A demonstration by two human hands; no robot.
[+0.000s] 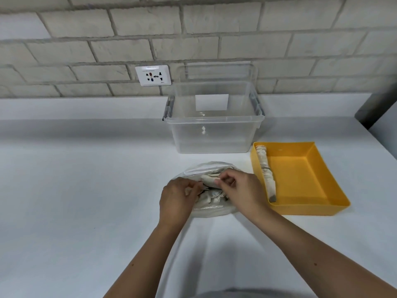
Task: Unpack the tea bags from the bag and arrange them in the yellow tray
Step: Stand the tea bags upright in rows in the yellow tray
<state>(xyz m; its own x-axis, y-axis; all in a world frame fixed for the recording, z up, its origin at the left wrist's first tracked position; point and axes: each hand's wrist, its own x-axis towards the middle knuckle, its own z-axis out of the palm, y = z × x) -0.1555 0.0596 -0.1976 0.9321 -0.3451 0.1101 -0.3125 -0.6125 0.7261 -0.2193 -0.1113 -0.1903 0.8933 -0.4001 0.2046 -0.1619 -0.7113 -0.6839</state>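
A clear plastic bag (211, 166) full of pale tea bags (211, 197) lies on the white counter in front of me. My left hand (177, 200) rests on the bag's left side, its fingers curled into the opening on some tea bags. My right hand (240, 188) pinches a bunch of tea bags (209, 179) at the top of the pile. To the right stands the yellow tray (300, 175), with a row of tea bags (267, 171) lined up along its left wall. The rest of the tray floor is bare.
A clear plastic storage box (213, 134) with nothing in it stands behind the bag, its lid (217, 70) leaning on the brick wall. A wall socket (153, 75) is left of the box. White counter (75, 179) extends to the left.
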